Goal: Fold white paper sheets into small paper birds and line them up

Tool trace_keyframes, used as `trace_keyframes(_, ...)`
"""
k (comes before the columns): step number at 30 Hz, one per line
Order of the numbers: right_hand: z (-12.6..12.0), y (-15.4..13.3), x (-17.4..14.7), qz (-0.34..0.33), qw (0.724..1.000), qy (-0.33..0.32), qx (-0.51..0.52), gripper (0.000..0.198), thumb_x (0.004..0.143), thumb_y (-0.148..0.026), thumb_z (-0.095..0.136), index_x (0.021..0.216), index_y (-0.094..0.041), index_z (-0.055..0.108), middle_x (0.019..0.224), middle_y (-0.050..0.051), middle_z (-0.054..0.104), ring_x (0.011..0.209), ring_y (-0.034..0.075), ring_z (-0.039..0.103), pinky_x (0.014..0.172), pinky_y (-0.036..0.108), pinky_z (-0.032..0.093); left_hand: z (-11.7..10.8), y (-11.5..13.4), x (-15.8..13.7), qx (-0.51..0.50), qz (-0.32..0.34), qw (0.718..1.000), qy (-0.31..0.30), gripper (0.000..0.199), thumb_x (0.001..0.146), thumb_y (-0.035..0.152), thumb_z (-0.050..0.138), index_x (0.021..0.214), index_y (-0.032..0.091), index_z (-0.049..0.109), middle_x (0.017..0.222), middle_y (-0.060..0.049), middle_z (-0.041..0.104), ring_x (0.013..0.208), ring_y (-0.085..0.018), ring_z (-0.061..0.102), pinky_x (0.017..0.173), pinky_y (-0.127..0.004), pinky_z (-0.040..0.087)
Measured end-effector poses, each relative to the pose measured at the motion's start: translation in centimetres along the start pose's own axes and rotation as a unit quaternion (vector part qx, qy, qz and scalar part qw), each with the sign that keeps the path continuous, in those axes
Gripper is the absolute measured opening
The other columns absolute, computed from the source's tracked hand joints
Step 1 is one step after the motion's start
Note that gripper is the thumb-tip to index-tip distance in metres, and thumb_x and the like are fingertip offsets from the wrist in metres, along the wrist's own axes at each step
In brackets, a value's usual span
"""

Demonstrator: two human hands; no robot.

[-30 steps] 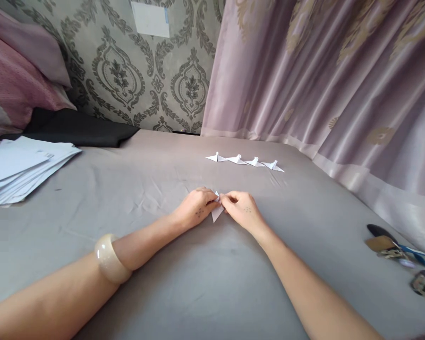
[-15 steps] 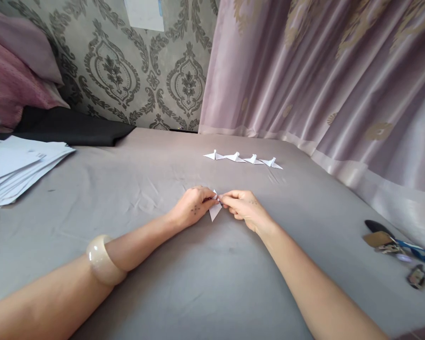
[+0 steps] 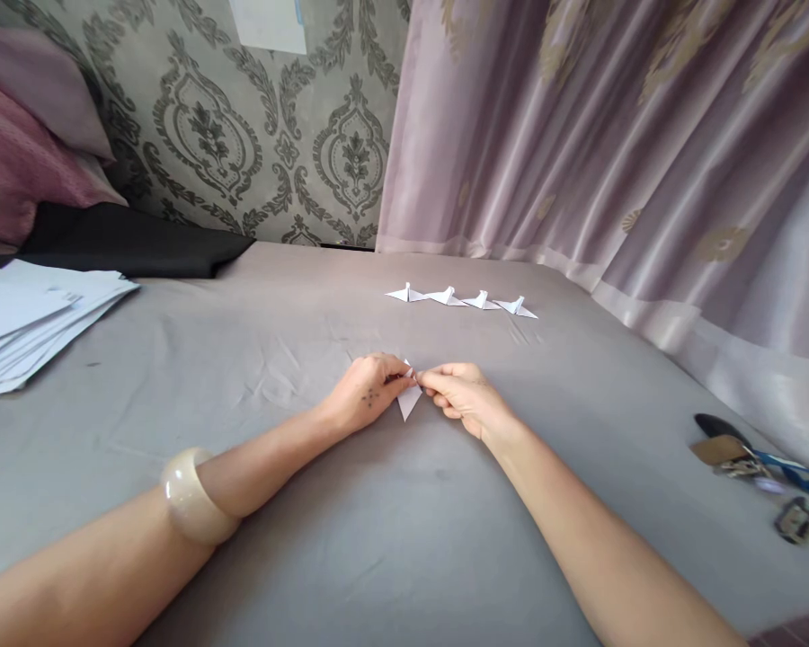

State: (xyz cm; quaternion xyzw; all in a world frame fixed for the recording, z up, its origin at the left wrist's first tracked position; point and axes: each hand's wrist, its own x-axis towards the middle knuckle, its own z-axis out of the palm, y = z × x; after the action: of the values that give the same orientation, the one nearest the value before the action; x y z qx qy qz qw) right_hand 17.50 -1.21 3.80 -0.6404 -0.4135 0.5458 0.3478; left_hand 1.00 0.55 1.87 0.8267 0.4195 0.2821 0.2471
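A small folded white paper crane (image 3: 408, 403) is held between my two hands, low over the grey sheet (image 3: 377, 557). My left hand (image 3: 370, 391) pinches its left side between thumb and fingers. On the other side, my right hand (image 3: 464, 394) has its thumb and forefinger closed on the small tip at the paper's right. The fingers hide much of the middle of the fold. Beyond my hands, several finished-looking paper cranes (image 3: 448, 296) sit in a row with their wings touching or nearly so.
A stack of white papers (image 3: 33, 314) lies at the left, in front of a black cloth (image 3: 141, 243). Keys with a brown tag (image 3: 720, 450) and a small dark metallic object (image 3: 799, 521) lie at the far right. A pink curtain (image 3: 512, 135) hangs along the back right edge.
Both hands keep their pinch on the folded paper, with hardly any finger movement. The whole view has shifted slightly.
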Motion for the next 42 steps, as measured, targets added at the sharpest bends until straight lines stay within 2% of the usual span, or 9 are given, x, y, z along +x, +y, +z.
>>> trace_keyframes(9,0.1,0.0,-0.2,-0.016,0.999,0.021,-0.043,0.009,0.069,-0.018,0.064,0.065,-0.015,0.058,0.051,-0.007,0.043,0.041,0.002,0.030,0.037,0.015,0.017,0.0,0.2,-0.1,-0.031,-0.017,0.999,0.013,0.022,0.086,0.027,0.052,0.078,0.019,0.072,0.074,0.000,0.068,0.068,-0.014,0.060,0.062,-0.022,0.044)
trace_keyframes(18,-0.2,0.1,0.2,-0.004,0.999,-0.014,-0.045,0.018,0.073,-0.023,0.064,0.061,-0.017,0.052,0.051,-0.008,0.033,0.040,0.003,0.023,0.037,0.019,0.010,0.0,0.8,-0.1,-0.066,-0.042,0.997,0.015,0.022,0.084,0.027,0.053,0.077,0.018,0.072,0.076,-0.001,0.069,0.070,-0.015,0.061,0.063,-0.022,0.043)
trace_keyframes(22,-0.4,0.2,0.2,-0.019,0.999,0.006,-0.034,0.018,0.075,-0.025,0.062,0.063,-0.018,0.051,0.050,-0.009,0.029,0.041,0.004,0.022,0.038,0.020,0.012,0.0,0.7,0.0,-0.041,-0.081,0.994,0.058,0.022,0.084,0.027,0.053,0.072,0.018,0.069,0.071,0.000,0.066,0.065,-0.014,0.057,0.063,-0.024,0.042)
trace_keyframes(25,-0.9,0.5,0.3,-0.042,0.998,0.037,-0.029,0.016,0.078,-0.030,0.060,0.069,-0.018,0.054,0.051,-0.009,0.034,0.042,0.005,0.027,0.039,0.020,0.018,-0.1,0.2,0.0,-0.003,-0.141,0.986,0.088,0.025,0.085,0.031,0.052,0.068,0.018,0.065,0.063,0.002,0.060,0.058,-0.013,0.052,0.058,-0.025,0.040)
trace_keyframes(28,-1.1,1.1,0.2,-0.096,0.991,0.052,-0.081,0.016,0.080,-0.033,0.059,0.077,-0.017,0.061,0.059,-0.004,0.050,0.048,0.007,0.039,0.045,0.020,0.030,0.1,-0.3,-0.1,0.030,-0.154,0.983,0.093,0.015,0.082,0.032,0.059,0.081,0.019,0.066,0.071,0.000,0.062,0.064,-0.015,0.057,0.062,-0.025,0.043)
trace_keyframes(31,-0.7,1.8,-0.4,-0.170,0.967,0.042,-0.186,0.014,0.080,-0.031,0.058,0.083,-0.019,0.065,0.072,-0.001,0.062,0.061,0.011,0.053,0.058,0.023,0.041,0.3,-0.4,-0.3,0.057,-0.153,0.982,0.096,0.017,0.078,0.029,0.063,0.092,0.019,0.065,0.083,-0.003,0.065,0.073,-0.017,0.061,0.068,-0.027,0.047)
trace_keyframes(35,0.2,2.5,-1.6,-0.257,0.908,0.030,-0.330,0.011,0.082,-0.028,0.060,0.091,-0.024,0.065,0.082,-0.001,0.064,0.069,0.013,0.057,0.064,0.025,0.042,0.1,0.1,-0.3,0.039,-0.171,0.978,0.110,0.015,0.077,0.025,0.063,0.092,0.019,0.063,0.092,-0.005,0.067,0.074,-0.018,0.065,0.071,-0.029,0.050)
trace_keyframes(38,0.4,2.7,-1.9,-0.292,0.863,0.055,-0.408,0.013,0.086,-0.026,0.059,0.097,-0.025,0.065,0.095,0.001,0.062,0.075,0.014,0.059,0.064,0.026,0.040,0.0,0.7,-0.4,-0.044,-0.213,0.971,0.094,0.025,0.077,0.031,0.065,0.098,0.018,0.060,0.089,-0.006,0.069,0.072,-0.019,0.067,0.070,-0.029,0.051)
trace_keyframes(42,-0.5,2.7,-1.1,-0.309,0.829,0.102,-0.454,0.022,0.093,-0.024,0.048,0.105,-0.026,0.067,0.105,0.004,0.060,0.081,0.016,0.060,0.063,0.026,0.039,0.2,1.4,-0.6,-0.182,-0.258,0.949,0.024,0.041,0.074,0.036,0.068,0.107,0.015,0.055,0.072,-0.003,0.070,0.069,-0.020,0.068,0.063,-0.027,0.050)
